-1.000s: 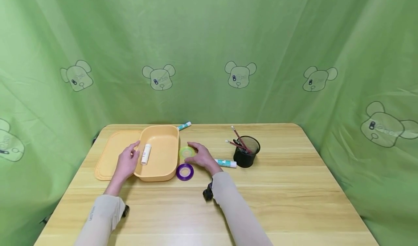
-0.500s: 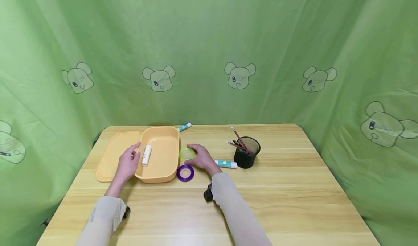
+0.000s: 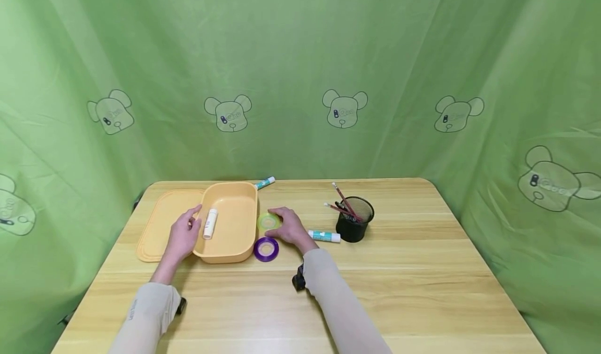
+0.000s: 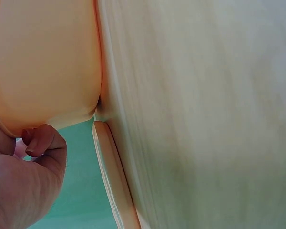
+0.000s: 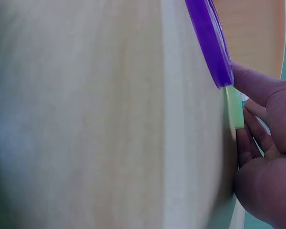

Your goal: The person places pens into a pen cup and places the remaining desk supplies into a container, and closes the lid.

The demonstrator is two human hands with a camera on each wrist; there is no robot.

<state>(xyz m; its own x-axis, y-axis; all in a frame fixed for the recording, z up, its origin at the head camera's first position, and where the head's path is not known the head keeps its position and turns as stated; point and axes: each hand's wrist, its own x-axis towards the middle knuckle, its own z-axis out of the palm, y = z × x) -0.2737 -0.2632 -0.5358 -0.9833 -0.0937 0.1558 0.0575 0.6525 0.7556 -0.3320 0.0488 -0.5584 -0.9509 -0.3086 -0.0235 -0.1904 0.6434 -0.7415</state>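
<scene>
Around the left rim of the peach plastic box (image 3: 230,223) my left hand (image 3: 183,234) holds on, its thumb over the edge and its fingers curled outside in the left wrist view. Inside the box lies a white glue stick (image 3: 210,224). My right hand (image 3: 288,226) is at the box's right side, thumb and fingers spread around a flat yellow-green tape roll (image 3: 269,222) on the table. A purple tape roll (image 3: 266,249) lies just in front of it; in the right wrist view that purple roll (image 5: 210,45) is close to the thumb. The palm hides part of the green roll.
The peach lid (image 3: 164,223) lies flat left of the box. One teal-and-white glue stick (image 3: 325,236) is behind the right wrist, another glue stick (image 3: 265,182) behind the box. A black mesh pen cup (image 3: 355,221) with pencils stands further right. Green curtains (image 3: 291,150) surround the table.
</scene>
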